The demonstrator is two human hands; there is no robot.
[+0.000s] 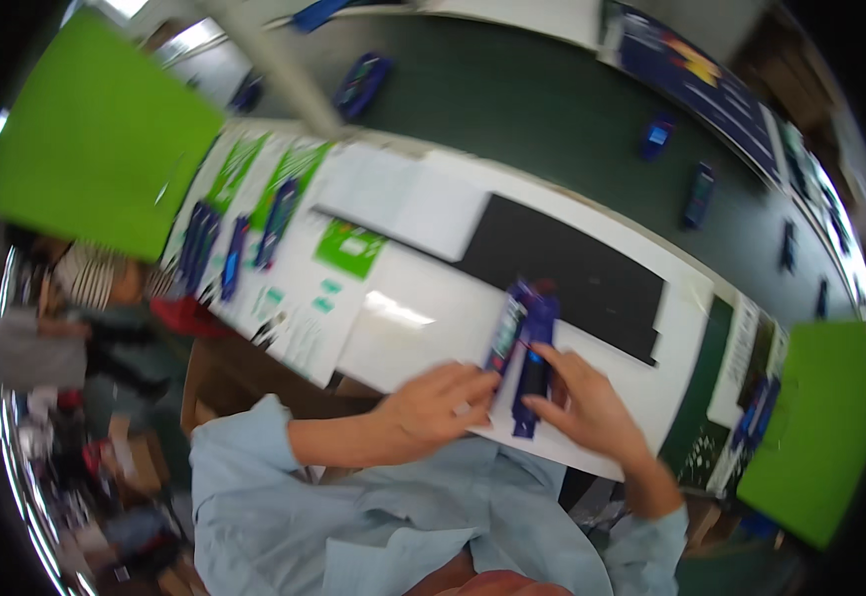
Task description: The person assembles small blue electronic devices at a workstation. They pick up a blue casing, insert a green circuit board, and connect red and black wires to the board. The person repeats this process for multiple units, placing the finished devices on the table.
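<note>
My left hand (435, 409) reaches in from the lower left, and its bent fingers close on the lower end of a long, narrow blue package (506, 333) with pale printing. Right beside it lies a second blue-purple package (531, 392), darker along its middle, with a small bright blue spot. My right hand (590, 405) grips this one from its right side, thumb near the lower end and fingers higher up. The two packages lie side by side over the white worktable (408, 343), close to its near edge. Blur hides their finer details.
A black mat (572, 268) and white sheets (403, 199) lie beyond my hands. Several blue packages (199, 246) rest at the table's left. Green panels stand at the left (105, 139) and right (815, 427). More packages sit on a dark green conveyor-like surface (512, 109). People stand at far left.
</note>
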